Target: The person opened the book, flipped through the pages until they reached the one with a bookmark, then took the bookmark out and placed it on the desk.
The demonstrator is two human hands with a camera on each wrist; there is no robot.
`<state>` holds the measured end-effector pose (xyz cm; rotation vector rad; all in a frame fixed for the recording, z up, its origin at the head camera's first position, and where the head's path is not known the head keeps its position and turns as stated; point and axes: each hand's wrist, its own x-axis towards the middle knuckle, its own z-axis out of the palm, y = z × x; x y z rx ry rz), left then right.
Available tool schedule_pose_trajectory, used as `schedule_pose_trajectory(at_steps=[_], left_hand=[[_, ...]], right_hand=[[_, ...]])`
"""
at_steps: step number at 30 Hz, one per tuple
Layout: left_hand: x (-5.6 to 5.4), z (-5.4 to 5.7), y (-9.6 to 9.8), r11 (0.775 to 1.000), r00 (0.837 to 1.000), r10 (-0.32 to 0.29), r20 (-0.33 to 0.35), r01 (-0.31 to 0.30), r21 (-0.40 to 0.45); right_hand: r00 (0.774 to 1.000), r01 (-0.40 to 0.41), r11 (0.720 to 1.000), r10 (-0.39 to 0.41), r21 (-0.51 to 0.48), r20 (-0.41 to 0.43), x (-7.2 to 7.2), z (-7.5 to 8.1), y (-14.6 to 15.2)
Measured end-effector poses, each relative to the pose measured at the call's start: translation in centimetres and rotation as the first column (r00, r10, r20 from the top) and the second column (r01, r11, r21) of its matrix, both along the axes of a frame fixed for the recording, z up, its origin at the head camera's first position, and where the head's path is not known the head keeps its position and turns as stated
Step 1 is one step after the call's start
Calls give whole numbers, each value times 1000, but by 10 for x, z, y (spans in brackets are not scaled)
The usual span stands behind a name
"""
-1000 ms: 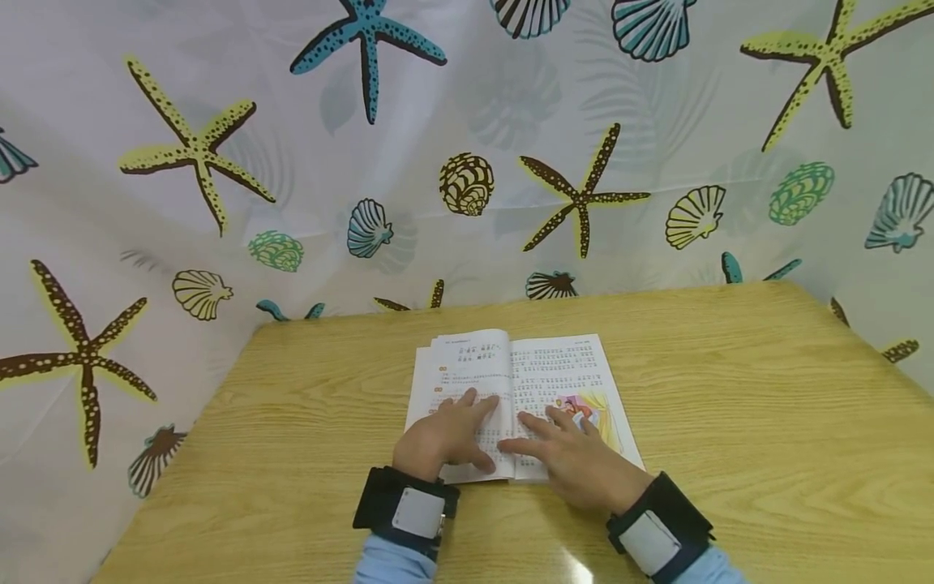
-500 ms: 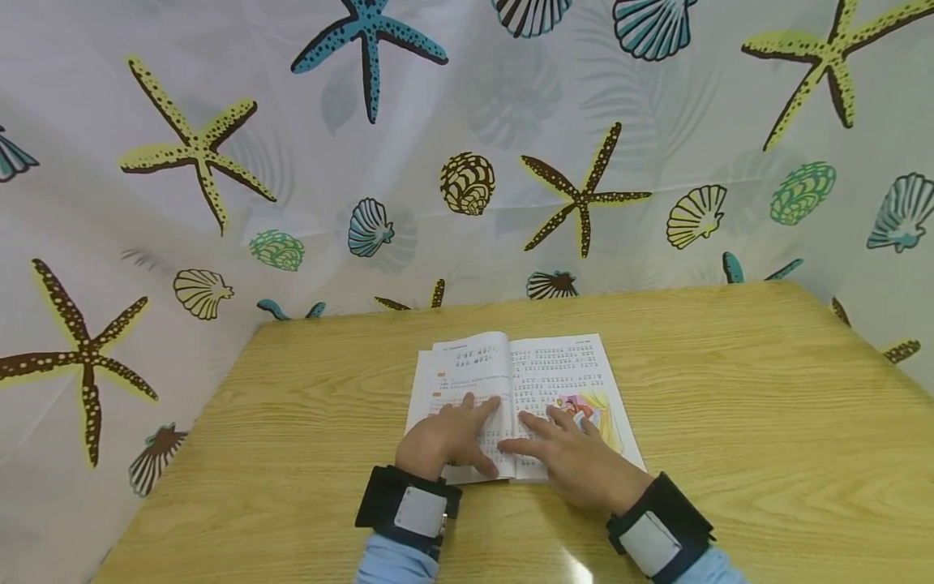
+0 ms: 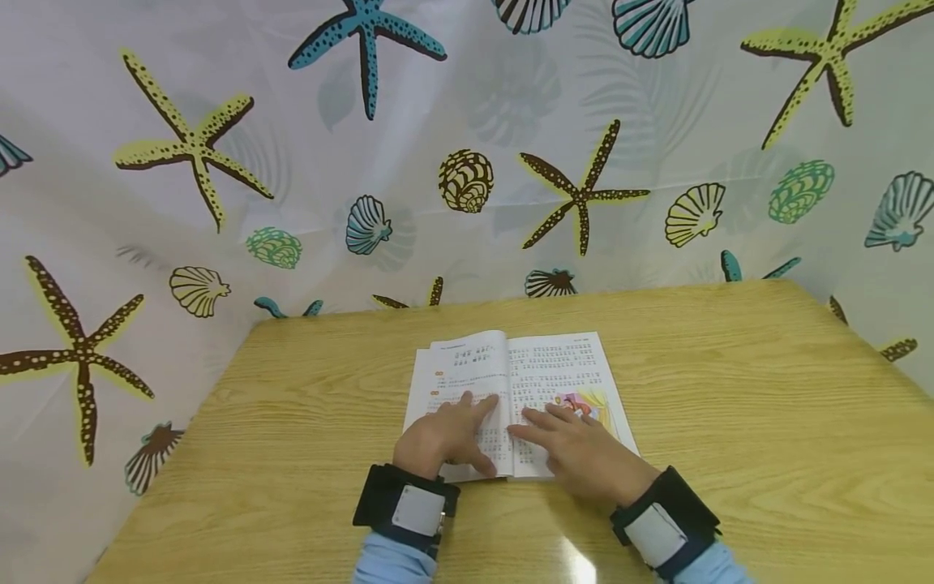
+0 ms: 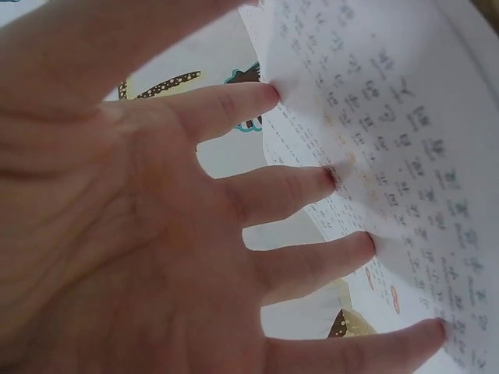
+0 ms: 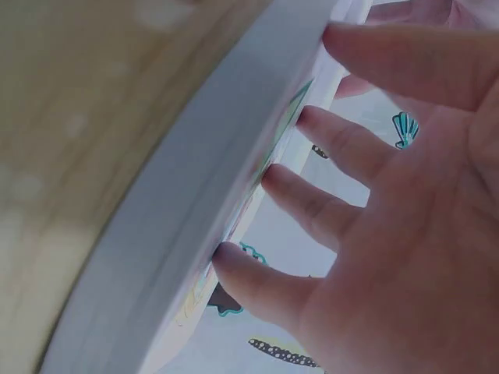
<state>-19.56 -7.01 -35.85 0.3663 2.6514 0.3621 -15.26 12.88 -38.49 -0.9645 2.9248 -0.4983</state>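
Note:
An open book [image 3: 467,357] with printed text lies on the table, a coloured picture [image 3: 587,405] on its right page. My left hand [image 3: 448,438] rests on the left page, fingers spread; in the left wrist view its fingertips [image 4: 331,179] touch the printed paper. On the lower right page lies my right hand [image 3: 584,454], partly covering the picture. The right wrist view shows its straight, spread fingers [image 5: 312,214] touching the page near the picture, with the book's edge [image 5: 148,226] in front. Neither hand grips anything.
The book lies on a wooden table [image 3: 292,422]. Behind it hangs a white cloth [image 3: 306,162] printed with starfish and shells. Each wrist wears a black strap with a pale plate [image 3: 418,509], above light blue sleeves [image 3: 394,560].
The right hand has shifted slightly to the right and up the page, its fingers drawn closer together. The left hand and the book stay nearly where they were.

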Motion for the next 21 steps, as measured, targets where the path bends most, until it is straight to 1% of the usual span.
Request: schedule_pose_trajectory(at_steps=[3, 8, 13, 18, 21], left_hand=[[0, 0, 0, 1000, 1000, -6, -2, 6, -1], [0, 0, -1, 1000, 1000, -6, -8, 6, 9], [0, 0, -2, 1000, 1000, -6, -15, 7, 21], [1, 1, -2, 1000, 999, -8, -31, 8, 18], [2, 1, -3, 1000, 999, -6, -48, 6, 5]], right_hand=[[1000, 3, 1000, -4, -6, -11, -2, 0, 4], [999, 41, 999, -42, -8, -23, -5, 1, 15], [996, 85, 996, -85, -19, -8, -10, 1, 28], [987, 153, 988, -152, -18, 59, -15, 2, 42], [974, 199, 980, -196, -14, 115, -19, 3, 52]])
